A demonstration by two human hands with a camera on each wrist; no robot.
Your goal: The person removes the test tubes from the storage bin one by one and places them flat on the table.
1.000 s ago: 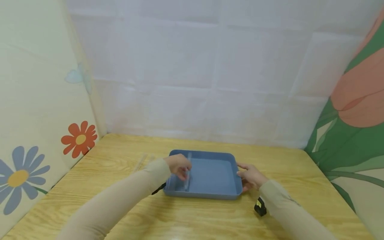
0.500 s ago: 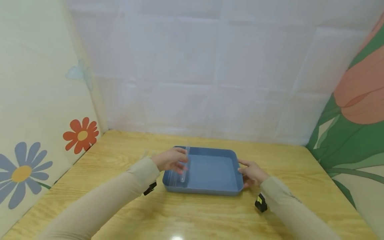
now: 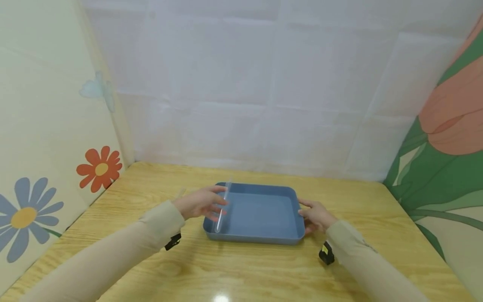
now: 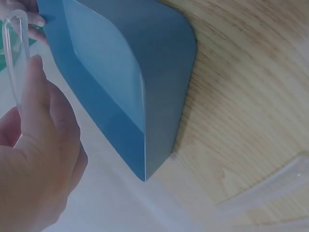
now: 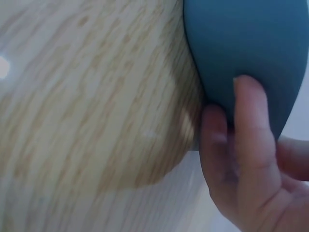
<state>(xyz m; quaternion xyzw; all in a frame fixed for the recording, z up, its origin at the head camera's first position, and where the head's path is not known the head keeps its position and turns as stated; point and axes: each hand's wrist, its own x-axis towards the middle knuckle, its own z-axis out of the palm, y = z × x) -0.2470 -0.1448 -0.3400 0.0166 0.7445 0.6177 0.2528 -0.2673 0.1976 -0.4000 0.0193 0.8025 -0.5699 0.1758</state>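
A blue rectangular tray (image 3: 264, 216) rests on the wooden table. Above its left end my left hand (image 3: 201, 203) pinches a clear tube (image 3: 218, 226) with a rounded end, like a test tube. The tube slants across the tray's left part. In the left wrist view, the tube's rounded end (image 4: 16, 15) sticks up past the thumb and fingers. At the tray's right end, my right hand (image 3: 317, 214) touches the outer wall. Its fingers (image 5: 252, 113) lie against that wall in the right wrist view. The tray's left corner is partly hidden behind the left hand.
Another clear tube-like piece (image 4: 270, 186) lies on the table left of the tray, with part of a second beside it. My left sleeve hides much of that area in the head view. A white cloth (image 3: 245, 105) hangs behind the table, with flowered panels (image 3: 99, 169) at the sides.
My left hand has shifted left with the clear tube, from inside the tray to its left end, and the tube now slants more. The right hand stays at the tray's right end.
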